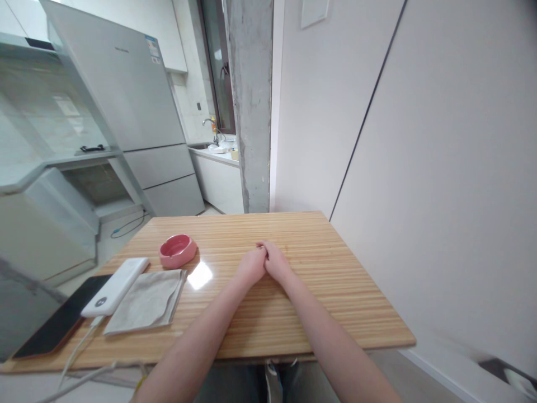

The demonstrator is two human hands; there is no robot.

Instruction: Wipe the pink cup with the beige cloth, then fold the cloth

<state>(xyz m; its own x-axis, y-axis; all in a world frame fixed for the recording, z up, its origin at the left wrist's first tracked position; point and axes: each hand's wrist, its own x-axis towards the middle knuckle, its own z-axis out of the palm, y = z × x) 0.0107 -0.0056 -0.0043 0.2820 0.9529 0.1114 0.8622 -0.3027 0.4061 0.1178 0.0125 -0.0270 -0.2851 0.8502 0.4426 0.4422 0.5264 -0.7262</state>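
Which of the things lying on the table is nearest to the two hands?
The pink round dish. It lies just left of the joined left hand and right hand. The grey cloth, white power bank and black phone lie farther left.

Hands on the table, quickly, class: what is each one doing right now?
Left hand: curled, empty, pressed against the right.
Right hand: curled, empty, touching the left on the table.

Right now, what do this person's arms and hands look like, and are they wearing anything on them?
Both forearms are bare, with no sleeves in view. The left hand and the right hand show no gloves, and no rings or watch can be made out. Low on the left arm, at the picture's bottom edge, there is a thin yellowish band; what it is cannot be told. No markings show.
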